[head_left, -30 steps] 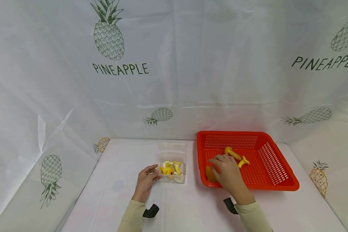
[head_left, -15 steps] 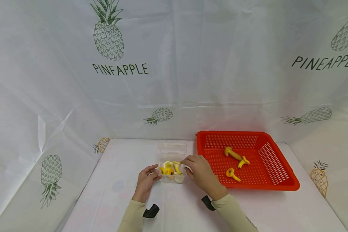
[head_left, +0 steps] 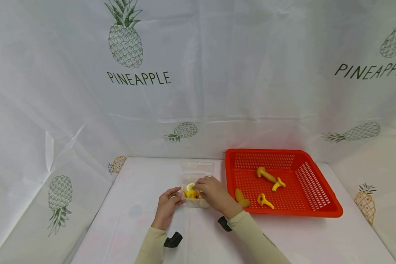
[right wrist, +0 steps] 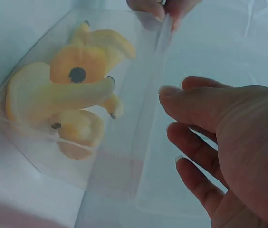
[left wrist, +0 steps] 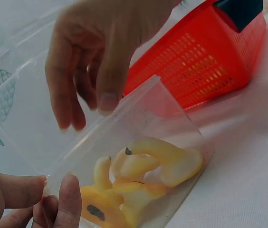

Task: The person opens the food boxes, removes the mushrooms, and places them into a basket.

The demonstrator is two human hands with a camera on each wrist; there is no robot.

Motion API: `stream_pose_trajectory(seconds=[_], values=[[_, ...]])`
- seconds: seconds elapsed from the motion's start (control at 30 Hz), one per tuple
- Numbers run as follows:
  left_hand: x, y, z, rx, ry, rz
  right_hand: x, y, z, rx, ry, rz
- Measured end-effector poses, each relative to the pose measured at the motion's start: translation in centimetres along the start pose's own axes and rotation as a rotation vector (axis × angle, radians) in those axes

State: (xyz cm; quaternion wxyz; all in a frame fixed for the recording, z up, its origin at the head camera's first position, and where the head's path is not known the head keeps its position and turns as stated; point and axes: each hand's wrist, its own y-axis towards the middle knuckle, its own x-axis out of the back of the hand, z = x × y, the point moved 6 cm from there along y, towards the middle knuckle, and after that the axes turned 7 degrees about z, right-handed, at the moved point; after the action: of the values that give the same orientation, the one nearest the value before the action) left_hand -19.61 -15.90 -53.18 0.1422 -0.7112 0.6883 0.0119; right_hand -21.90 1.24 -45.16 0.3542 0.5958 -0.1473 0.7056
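Clear box (head_left: pixel 195 193) sitting mid-table, holding yellow mushroom pieces (left wrist: pixel 143 178). Left hand (head_left: pixel 166 206) pinching its left edge; right hand (head_left: pixel 212 193) hovering over it, fingers relaxed, holding nothing. Red basket (head_left: pixel 320 209) beside it holding four yellow mushrooms (head_left: pixel 265 174).

The white backdrop cloth (head_left: pixel 217 91) reads "PINEAPPLE" under a printed pineapple, and again at its right edge.

We see our left hand (head_left: pixel 166 205) low at centre-left, thumb and fingers pinched together, forearm angled up from the near edge; our right hand (head_left: pixel 211 191) reaches across beside it, fingers relaxed and spread, palm down
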Motion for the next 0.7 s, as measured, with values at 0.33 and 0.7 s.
stream_pose_trajectory(seconds=[0.33, 0.7], values=[[0.1, 0.1, 0.2, 0.008, -0.007, -0.007, -1.9, 1.7, -0.6, 0.023, 0.015, 0.141], [0.1, 0.2, 0.4, -0.004, -0.012, -0.012, -2.9, 2.8, -0.8, 0.008, 0.001, 0.264]])
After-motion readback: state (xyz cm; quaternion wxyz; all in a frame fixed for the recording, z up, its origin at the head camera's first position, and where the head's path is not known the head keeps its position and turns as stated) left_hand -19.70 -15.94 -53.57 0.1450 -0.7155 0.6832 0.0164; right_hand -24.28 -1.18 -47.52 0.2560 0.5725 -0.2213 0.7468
